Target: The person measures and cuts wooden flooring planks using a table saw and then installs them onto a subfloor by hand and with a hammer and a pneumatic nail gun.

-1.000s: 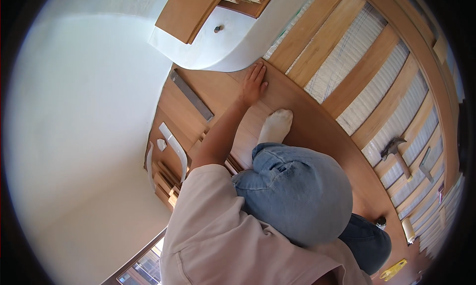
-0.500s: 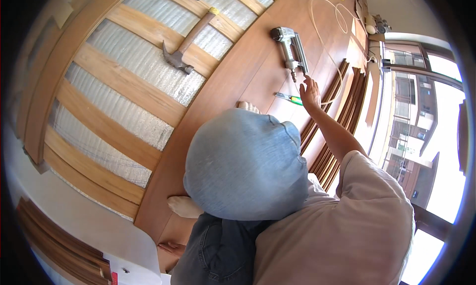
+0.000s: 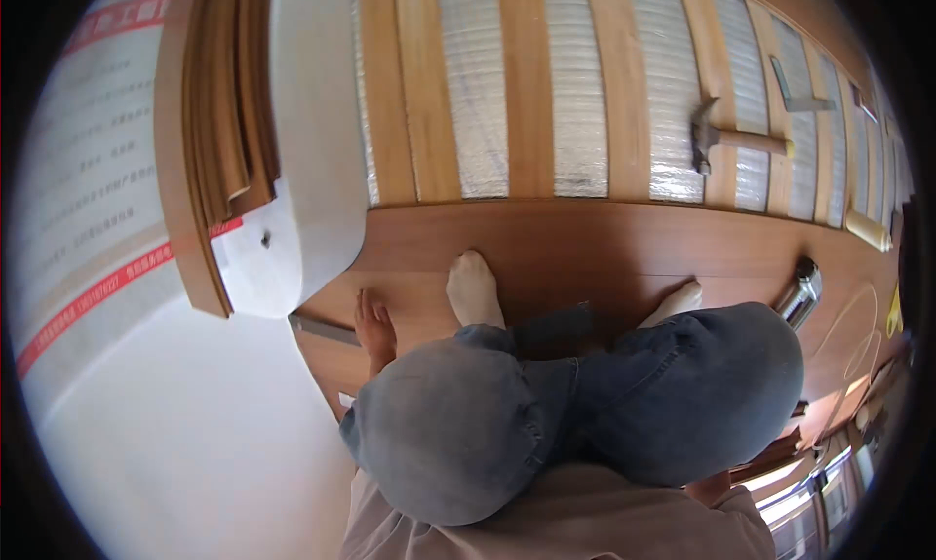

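My left hand [image 3: 374, 330] reaches past my left knee to the brown plank floor [image 3: 546, 233]. Its fingers are stretched out, with nothing visible in them. Just left of it, against the white wall, lies a flat grey metal strip [image 3: 327, 331]; I cannot tell whether the fingers touch it. Only a bit of my right forearm shows behind my right knee, and that hand is hidden. A nail gun [image 3: 801, 292], partly covered by the knee, lies on the planks at the right. A claw hammer [image 3: 749, 141] rests across the wooden battens [image 3: 621, 92].
Silvery foam sheeting [image 3: 575, 102] fills the gaps between battens. A try square [image 3: 801, 102] lies on them at the right. A cream roll [image 3: 868, 231] and a pale air hose [image 3: 846, 336] are farther right. Brown trim strips [image 3: 229, 102] lean at the left wall.
My view has swung left, from the nail gun and window side to the wall corner. My right hand, earlier stretched near the nail gun, is out of sight; my left hand shows more fully.
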